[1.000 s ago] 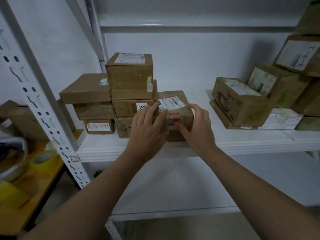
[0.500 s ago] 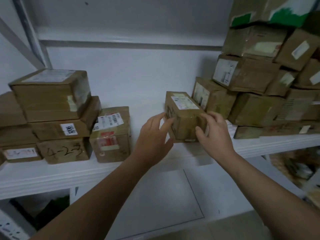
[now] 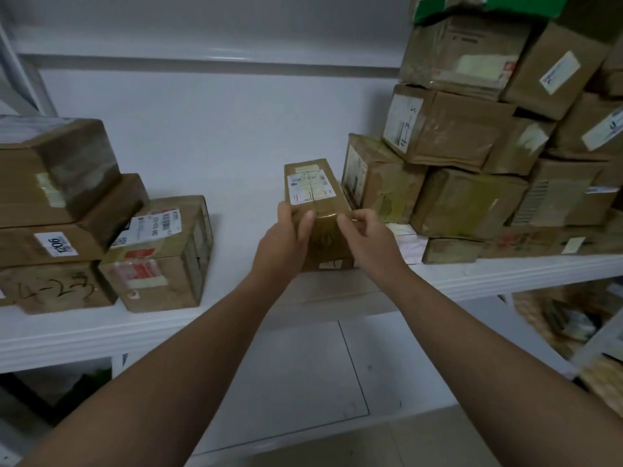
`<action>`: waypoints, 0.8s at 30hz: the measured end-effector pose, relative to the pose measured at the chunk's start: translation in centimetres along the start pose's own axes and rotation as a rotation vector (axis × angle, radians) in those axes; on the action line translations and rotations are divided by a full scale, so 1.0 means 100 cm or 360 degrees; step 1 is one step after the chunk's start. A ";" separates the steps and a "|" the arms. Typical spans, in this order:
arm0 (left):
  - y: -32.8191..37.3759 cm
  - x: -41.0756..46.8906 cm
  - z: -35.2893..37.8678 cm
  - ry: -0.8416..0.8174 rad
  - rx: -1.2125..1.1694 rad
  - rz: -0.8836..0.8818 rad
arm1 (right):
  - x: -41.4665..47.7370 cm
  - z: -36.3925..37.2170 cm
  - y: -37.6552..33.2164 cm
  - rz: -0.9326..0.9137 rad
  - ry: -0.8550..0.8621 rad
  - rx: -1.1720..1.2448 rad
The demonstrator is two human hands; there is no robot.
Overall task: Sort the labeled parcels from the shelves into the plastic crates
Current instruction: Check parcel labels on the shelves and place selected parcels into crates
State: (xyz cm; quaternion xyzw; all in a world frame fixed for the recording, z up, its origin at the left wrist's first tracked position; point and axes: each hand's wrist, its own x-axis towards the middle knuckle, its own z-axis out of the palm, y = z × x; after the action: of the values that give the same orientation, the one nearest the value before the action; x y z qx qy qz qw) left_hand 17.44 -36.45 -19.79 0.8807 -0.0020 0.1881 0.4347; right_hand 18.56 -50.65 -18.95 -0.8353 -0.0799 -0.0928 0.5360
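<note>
A small brown cardboard parcel (image 3: 315, 203) with a white label on top stands near the front edge of the white shelf (image 3: 236, 183), in the middle of the view. My left hand (image 3: 286, 244) grips its left near corner, thumb on top. My right hand (image 3: 369, 241) holds its right near side with curled fingers. No plastic crate is in view.
A stack of taped parcels (image 3: 67, 224) fills the shelf's left end, with a barcode-labelled box (image 3: 158, 254) at its right. A tall pile of parcels (image 3: 488, 146) crowds the right. A lower white shelf (image 3: 303, 382) lies beneath, with bagged goods (image 3: 573, 321) at the far right.
My view swung right, from the left stack to the middle parcel. Both hands left the barcode-labelled box, reached the small parcel and closed on its near end, which now points towards me.
</note>
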 end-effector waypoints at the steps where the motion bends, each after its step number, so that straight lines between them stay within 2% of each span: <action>1: 0.000 -0.001 0.001 0.0080 -0.0065 -0.0046 | 0.002 0.003 -0.002 0.0041 -0.0008 0.0101; 5: 0.005 0.002 0.003 0.0287 -0.0606 -0.0336 | 0.004 0.007 -0.005 0.0006 -0.0013 0.0176; 8: 0.012 0.000 0.002 0.0242 -0.1004 -0.0555 | 0.008 0.007 -0.002 -0.0032 -0.0036 0.0169; 11: 0.011 -0.005 -0.003 0.0174 -0.1163 -0.0627 | 0.011 0.008 -0.005 -0.0008 -0.0045 0.0309; 14: 0.001 -0.008 -0.011 0.0127 -0.1176 -0.0573 | 0.007 0.010 -0.010 0.0017 -0.0104 0.0594; 18: -0.009 -0.011 -0.031 0.0025 -0.1139 -0.0319 | -0.002 0.016 -0.011 -0.0117 -0.0159 0.0735; 21: -0.012 -0.015 -0.044 -0.0056 -0.1261 -0.0250 | -0.008 0.018 -0.014 -0.0186 -0.0269 0.0768; 24: -0.008 -0.017 -0.053 -0.0079 -0.1212 -0.0176 | -0.010 0.018 -0.021 -0.0318 -0.0198 0.0628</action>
State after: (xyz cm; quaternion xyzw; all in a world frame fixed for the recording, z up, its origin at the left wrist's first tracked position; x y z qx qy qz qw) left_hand 14.23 -32.17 -18.03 0.6593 -0.0347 0.1288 0.7400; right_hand 17.19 -48.17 -18.10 -0.7064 -0.2116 -0.0764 0.6712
